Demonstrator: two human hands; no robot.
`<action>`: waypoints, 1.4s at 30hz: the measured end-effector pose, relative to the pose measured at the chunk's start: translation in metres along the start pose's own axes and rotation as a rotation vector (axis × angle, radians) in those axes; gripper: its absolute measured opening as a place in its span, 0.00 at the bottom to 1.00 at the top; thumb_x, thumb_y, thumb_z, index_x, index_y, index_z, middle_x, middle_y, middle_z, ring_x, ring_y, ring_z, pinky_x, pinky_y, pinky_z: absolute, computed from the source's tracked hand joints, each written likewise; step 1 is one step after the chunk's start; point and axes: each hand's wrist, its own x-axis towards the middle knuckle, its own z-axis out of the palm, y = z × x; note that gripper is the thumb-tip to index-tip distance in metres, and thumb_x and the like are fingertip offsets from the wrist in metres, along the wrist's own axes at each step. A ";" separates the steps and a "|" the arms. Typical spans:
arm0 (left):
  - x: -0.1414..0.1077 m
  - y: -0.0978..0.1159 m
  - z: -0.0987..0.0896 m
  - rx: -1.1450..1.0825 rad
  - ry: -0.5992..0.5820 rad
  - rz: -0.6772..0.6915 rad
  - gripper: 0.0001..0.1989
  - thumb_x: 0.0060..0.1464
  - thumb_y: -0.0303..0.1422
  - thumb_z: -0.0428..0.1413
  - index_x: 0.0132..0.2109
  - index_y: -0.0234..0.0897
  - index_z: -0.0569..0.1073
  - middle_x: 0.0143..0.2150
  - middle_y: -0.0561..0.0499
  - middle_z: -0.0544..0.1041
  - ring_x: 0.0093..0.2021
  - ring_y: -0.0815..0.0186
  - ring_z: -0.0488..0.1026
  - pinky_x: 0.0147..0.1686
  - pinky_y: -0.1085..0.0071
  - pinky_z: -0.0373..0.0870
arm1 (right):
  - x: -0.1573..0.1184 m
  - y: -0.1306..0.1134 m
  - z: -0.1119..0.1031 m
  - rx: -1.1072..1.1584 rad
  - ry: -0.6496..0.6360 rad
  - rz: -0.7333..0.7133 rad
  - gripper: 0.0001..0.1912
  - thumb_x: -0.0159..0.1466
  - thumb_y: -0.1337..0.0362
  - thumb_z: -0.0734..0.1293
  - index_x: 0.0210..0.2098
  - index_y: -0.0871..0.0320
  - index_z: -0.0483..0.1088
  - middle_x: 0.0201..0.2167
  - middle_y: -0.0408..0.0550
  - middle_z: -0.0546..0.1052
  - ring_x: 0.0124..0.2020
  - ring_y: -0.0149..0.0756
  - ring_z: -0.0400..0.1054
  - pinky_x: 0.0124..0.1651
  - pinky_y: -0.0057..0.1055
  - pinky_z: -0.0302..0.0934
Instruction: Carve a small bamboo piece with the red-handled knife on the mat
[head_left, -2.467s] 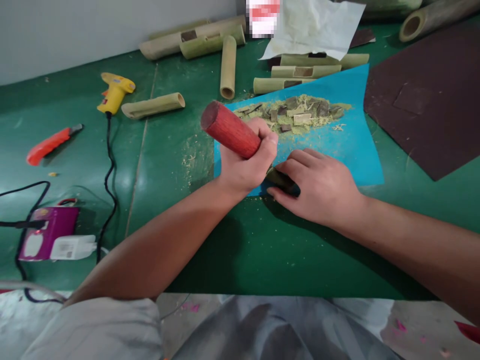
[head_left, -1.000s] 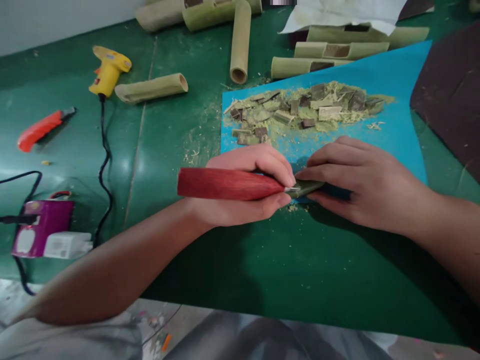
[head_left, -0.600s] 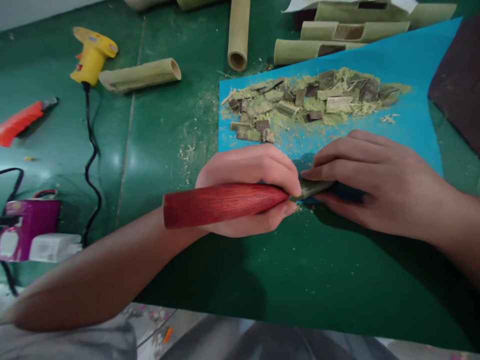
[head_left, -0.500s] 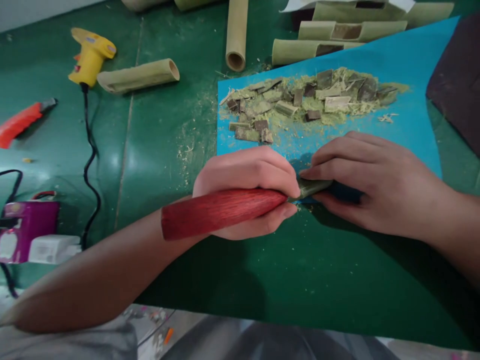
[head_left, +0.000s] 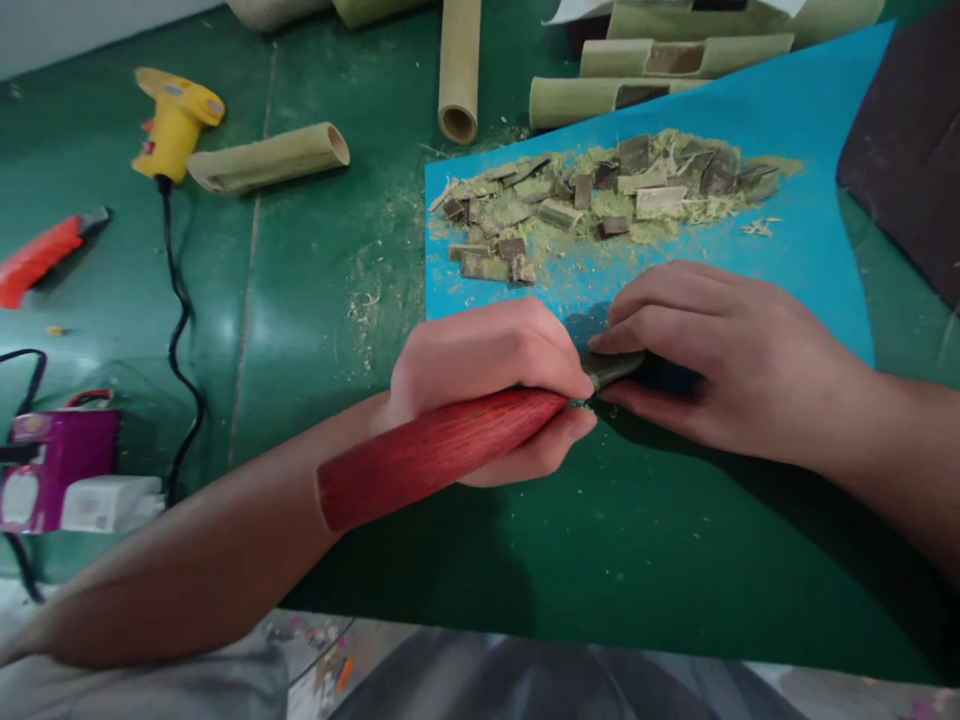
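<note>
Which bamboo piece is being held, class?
The dark green piece in the right hand, its exposed end close to the left hand, which grips a red handle. The other bamboo tubes lie further back, with no hand on them.

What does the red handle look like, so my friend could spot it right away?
Find the green table, then the blue sheet on it. By the sheet's near left corner, the left hand grips the red handle. Unlike the orange cutter lying at the picture's left edge, it's thick, dark red, streaked like wood and tapered at one end.
</note>
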 end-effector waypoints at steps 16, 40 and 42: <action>-0.002 -0.003 -0.003 0.047 0.064 0.034 0.03 0.57 0.27 0.63 0.39 0.38 0.78 0.34 0.51 0.84 0.34 0.70 0.83 0.40 0.78 0.82 | 0.001 0.000 0.002 0.080 -0.003 0.053 0.04 0.71 0.61 0.67 0.41 0.53 0.74 0.41 0.52 0.79 0.43 0.48 0.75 0.42 0.42 0.66; 0.004 0.001 0.005 0.044 0.060 -0.010 0.04 0.56 0.25 0.61 0.35 0.39 0.77 0.32 0.53 0.83 0.32 0.71 0.80 0.34 0.76 0.79 | -0.001 0.002 0.003 0.079 0.004 0.036 0.05 0.72 0.60 0.67 0.41 0.54 0.74 0.42 0.51 0.78 0.44 0.45 0.73 0.43 0.40 0.67; 0.006 0.000 0.006 0.050 0.052 0.027 0.05 0.56 0.25 0.61 0.34 0.40 0.76 0.31 0.54 0.82 0.31 0.71 0.80 0.33 0.76 0.79 | -0.001 0.002 0.003 0.085 0.010 0.021 0.06 0.72 0.61 0.67 0.41 0.56 0.74 0.42 0.53 0.78 0.44 0.45 0.73 0.43 0.41 0.67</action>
